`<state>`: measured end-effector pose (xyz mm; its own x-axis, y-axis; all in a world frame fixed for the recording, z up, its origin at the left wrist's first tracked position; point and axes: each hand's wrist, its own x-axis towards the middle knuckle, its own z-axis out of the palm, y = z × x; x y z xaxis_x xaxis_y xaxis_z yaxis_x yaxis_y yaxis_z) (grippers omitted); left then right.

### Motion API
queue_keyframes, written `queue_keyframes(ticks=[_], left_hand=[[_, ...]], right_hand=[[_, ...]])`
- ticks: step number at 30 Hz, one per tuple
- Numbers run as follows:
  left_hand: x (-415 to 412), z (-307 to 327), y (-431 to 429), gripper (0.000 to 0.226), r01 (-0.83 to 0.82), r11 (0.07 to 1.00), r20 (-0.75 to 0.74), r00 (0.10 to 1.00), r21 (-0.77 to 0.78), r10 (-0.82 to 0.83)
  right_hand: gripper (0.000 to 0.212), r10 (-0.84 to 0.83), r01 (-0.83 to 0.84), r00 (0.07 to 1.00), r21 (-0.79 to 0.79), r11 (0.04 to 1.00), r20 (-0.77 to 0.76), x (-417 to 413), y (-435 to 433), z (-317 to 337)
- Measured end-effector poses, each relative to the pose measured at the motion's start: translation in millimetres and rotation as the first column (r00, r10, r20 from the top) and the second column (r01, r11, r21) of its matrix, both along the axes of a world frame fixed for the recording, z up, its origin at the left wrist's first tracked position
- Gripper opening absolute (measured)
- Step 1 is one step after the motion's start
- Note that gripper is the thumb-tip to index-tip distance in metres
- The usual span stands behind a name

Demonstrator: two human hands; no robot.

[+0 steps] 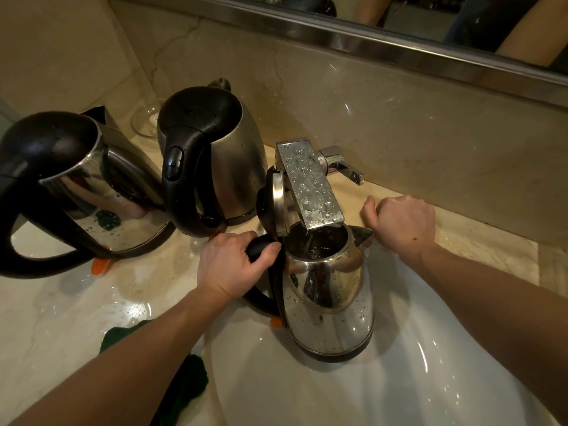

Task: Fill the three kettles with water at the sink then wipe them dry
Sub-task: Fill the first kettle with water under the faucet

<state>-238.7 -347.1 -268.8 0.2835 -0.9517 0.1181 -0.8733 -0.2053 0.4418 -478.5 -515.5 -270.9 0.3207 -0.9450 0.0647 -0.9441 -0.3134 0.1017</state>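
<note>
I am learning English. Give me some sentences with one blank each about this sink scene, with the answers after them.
1. The left hand holds the kettle under the ___.
2. The lid of that kettle is ___.
3. The cloth on the counter is dark ___.
Missing words: tap; open; green.

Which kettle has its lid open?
The kettle under the faucet, gripped by the left hand: its lid stands flipped up. The middle kettle and the far-left kettle on the counter have their black lids down.
</note>
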Motion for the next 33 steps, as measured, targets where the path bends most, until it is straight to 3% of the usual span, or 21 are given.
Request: queue_keyframes(ticks=[33], left_hand=[[-2.4, 3.7, 0.6, 0.072, -0.003, 1.000, 0.009, 1.000, 0.004, 0.003]], right_hand=[[0.061, -0.004, 0.004, 1.000, -0.004, 1.000, 0.007, 0.5, 0.7, 1.5]])
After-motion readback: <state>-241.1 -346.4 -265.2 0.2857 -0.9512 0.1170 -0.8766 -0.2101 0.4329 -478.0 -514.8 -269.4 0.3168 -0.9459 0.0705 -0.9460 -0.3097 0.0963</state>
